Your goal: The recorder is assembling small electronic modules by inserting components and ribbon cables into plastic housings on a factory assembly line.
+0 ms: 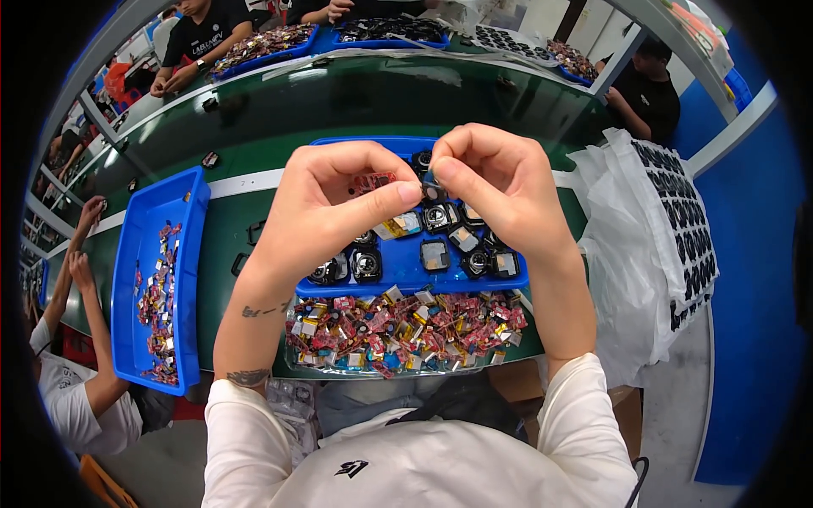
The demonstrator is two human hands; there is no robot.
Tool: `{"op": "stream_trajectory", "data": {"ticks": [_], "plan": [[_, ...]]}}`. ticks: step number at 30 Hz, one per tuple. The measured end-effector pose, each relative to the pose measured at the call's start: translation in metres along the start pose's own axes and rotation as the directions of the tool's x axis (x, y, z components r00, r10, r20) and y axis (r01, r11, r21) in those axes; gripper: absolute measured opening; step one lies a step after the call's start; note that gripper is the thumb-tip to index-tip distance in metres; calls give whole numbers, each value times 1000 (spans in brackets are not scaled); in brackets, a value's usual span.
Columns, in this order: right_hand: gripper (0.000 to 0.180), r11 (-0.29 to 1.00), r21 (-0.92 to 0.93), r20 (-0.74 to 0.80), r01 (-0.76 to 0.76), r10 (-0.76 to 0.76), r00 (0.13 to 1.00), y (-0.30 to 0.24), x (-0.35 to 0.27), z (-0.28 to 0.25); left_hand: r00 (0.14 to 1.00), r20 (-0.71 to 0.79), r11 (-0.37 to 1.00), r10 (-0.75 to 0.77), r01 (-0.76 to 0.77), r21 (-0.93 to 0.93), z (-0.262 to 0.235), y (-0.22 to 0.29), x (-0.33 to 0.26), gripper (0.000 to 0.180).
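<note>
Above a blue tray [398, 269] my two hands are raised close together. My left hand [339, 190] is closed in a pinch on a small red circuit board [373, 182], its lower part hidden by the thumb. My right hand [500, 182] is closed too, thumb against fingers; between them is something small that I cannot make out. Below the hands, several black square watch-like cases [440, 218] lie in the tray, some with a silvery piece in them. Nearest to me is a heap of red circuit boards with silver and yellow pieces [406, 330] in a clear tray.
To the left stands a long blue tray [201, 224] with more circuit boards. White plastic sheeting [622, 254] and a sheet of black parts [682, 229] lie on the right. Metal frame bars [732, 152] rise beyond. Co-workers sit across and at the left.
</note>
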State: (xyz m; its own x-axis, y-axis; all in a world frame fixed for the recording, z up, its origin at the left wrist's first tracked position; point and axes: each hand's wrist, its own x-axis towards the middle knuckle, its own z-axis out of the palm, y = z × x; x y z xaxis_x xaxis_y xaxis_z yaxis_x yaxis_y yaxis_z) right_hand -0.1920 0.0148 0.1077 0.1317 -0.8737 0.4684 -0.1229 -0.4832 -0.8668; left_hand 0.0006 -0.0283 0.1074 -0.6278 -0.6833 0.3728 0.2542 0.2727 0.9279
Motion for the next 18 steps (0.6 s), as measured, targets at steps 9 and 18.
{"op": "stream_trajectory", "data": {"ticks": [9, 18], "plan": [[13, 574, -808, 423, 134, 406, 810, 36, 11, -6, 985, -103, 990, 138, -141, -18, -22, 5, -1, 10], [28, 527, -822, 385, 215, 236, 892, 86, 5, 6, 984, -83, 987, 159, -157, 23, -21, 8, -2, 10]]}}
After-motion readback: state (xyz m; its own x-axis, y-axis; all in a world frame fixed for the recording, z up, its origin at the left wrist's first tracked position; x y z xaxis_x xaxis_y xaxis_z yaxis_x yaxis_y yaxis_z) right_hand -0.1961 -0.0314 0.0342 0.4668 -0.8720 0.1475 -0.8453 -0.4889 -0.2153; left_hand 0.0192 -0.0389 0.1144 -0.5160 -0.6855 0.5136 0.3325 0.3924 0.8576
